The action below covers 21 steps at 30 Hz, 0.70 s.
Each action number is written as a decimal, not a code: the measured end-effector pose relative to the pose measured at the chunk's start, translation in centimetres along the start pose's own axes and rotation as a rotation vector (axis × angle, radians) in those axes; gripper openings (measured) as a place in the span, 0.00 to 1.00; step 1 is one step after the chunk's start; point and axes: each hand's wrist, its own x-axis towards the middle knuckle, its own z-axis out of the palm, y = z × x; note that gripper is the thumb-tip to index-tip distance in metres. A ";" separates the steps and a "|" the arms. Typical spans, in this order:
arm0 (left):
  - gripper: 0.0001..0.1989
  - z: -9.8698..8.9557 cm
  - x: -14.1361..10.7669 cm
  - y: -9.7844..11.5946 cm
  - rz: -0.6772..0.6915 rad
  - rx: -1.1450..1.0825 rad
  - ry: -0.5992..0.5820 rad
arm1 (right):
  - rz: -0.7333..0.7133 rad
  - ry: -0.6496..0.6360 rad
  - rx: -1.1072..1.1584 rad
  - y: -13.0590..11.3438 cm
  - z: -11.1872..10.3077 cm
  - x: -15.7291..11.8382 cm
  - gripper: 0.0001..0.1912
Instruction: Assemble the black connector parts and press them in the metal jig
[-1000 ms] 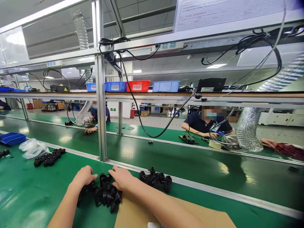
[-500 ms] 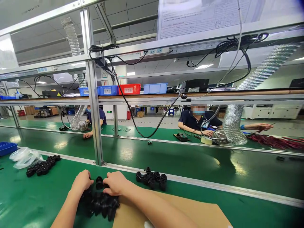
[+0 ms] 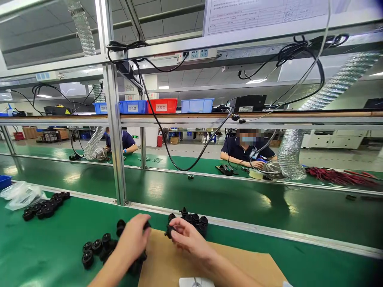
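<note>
Between the thumb and fingers of my right hand (image 3: 191, 239) is a small black part (image 3: 169, 231), held above the cardboard sheet (image 3: 239, 255). My left hand (image 3: 136, 235) is closed on another black part (image 3: 146, 225), which shows only partly at its fingertips. Under and beside my left forearm lies a loose pile of black round parts (image 3: 97, 246), some hidden by the arm. Just behind my right hand, a cluster of black parts (image 3: 203, 223) sits by the metal rail. A white object (image 3: 196, 282) rests on the cardboard at the bottom edge.
More black parts (image 3: 46, 207) and a clear plastic bag (image 3: 24, 195) lie at the left, near a blue tray (image 3: 5, 181). A metal post (image 3: 116, 159) rises behind my left hand. Two people sit across the green line; red wires (image 3: 338, 176) lie at the right.
Both hands have moved right from the pile. My right hand now holds a black part over the cardboard. The pile has spread to the left, and the view has shifted slightly.
</note>
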 end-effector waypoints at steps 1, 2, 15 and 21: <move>0.22 1.2 -0.7 1.4 0.053 -0.048 -0.036 | 0.013 0.018 0.067 0.6 -0.6 -1.1 0.33; 0.24 2.3 -1.4 2.5 0.097 -0.129 -0.078 | 0.031 0.032 0.159 1.2 -1.1 -2.1 0.33; 0.23 7.6 -3.1 4.9 -0.172 -0.608 -0.205 | -0.082 0.233 0.130 2.7 -2.7 -4.6 0.24; 0.12 7.4 -2.8 5.7 -0.119 -0.881 -0.184 | -0.116 0.236 -0.067 2.7 -2.3 -5.3 0.19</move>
